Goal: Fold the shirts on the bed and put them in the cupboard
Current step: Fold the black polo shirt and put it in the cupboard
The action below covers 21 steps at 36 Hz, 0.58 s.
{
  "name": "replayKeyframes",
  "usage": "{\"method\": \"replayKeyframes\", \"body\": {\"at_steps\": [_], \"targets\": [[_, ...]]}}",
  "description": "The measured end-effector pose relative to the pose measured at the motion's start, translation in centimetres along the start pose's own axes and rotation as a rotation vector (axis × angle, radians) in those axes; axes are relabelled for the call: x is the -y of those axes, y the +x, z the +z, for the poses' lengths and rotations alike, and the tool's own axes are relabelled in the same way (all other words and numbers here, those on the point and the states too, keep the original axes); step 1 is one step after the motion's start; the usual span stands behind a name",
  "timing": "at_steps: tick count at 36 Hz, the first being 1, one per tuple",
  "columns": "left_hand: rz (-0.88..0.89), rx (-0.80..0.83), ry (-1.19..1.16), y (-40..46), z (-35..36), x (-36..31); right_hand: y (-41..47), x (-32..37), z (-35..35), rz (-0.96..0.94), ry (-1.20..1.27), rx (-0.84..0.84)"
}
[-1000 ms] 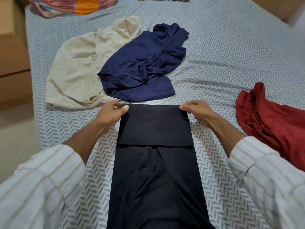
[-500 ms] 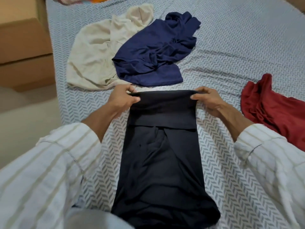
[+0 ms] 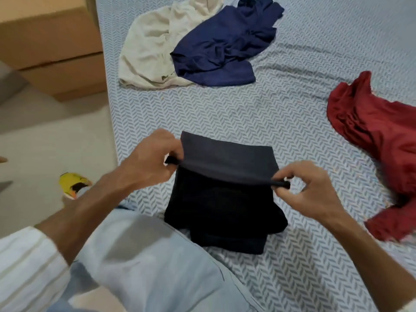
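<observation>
Head view, nearest first: a pale blue trouser leg (image 3: 144, 255) of smooth cotton fills the lower middle, and a white sleeve with faint woven stripes (image 3: 27, 266) covers the left forearm at the lower left. Just beyond the knee lies the black soft-knit shirt (image 3: 225, 212), folded into a compact rectangle on the bed sheet of blue-grey herringbone print (image 3: 292, 122). Its upper layer is lifted as a taut flap, greyer where light catches it. The left hand (image 3: 146, 163) pinches the flap's left corner between curled fingers and thumb; the right hand (image 3: 308, 192) pinches the right corner the same way, a small roll of black cloth sticking out past the fingertips. On the beige floor to the left lies a yellow and black object (image 3: 73, 184), too blurred to identify. To the right, well apart from the black shirt, a dark red shirt (image 3: 378, 140) lies crumpled in deep pleats. Farther up the bed, a navy blue shirt (image 3: 220, 48) lies bunched in loose wrinkles, overlapping a cream shirt (image 3: 150, 48) of matte, slightly creased fabric. Brown cardboard boxes (image 3: 49, 46) stand stacked beside the bed at the far left.
</observation>
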State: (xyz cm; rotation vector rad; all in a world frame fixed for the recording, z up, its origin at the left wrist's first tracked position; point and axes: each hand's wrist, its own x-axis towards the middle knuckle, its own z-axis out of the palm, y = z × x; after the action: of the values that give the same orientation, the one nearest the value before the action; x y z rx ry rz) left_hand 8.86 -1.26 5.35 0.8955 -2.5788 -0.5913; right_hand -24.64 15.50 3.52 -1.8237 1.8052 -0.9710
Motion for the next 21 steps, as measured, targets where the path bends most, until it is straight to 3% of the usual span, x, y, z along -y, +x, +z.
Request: {"method": "replayKeyframes", "body": {"at_steps": [10, 16, 18, 21], "targets": [[0.049, 0.233, 0.089, -8.3, 6.0, -0.5, -9.0, -1.2, 5.5, -0.048, -0.173, 0.129], [-0.05, 0.408, 0.173, -9.9, 7.9, 0.7, -10.0, -2.2, 6.9, 0.014, -0.277, 0.279], [-0.137, 0.383, 0.108, -9.6, 7.7, 0.9, -9.3, -1.9, 6.5, 0.053, -0.212, 0.244], [-0.334, 0.203, -0.119, -8.0, 7.3, 0.7, -7.0, -1.1, 5.5, 0.224, 0.01, 0.073]]}}
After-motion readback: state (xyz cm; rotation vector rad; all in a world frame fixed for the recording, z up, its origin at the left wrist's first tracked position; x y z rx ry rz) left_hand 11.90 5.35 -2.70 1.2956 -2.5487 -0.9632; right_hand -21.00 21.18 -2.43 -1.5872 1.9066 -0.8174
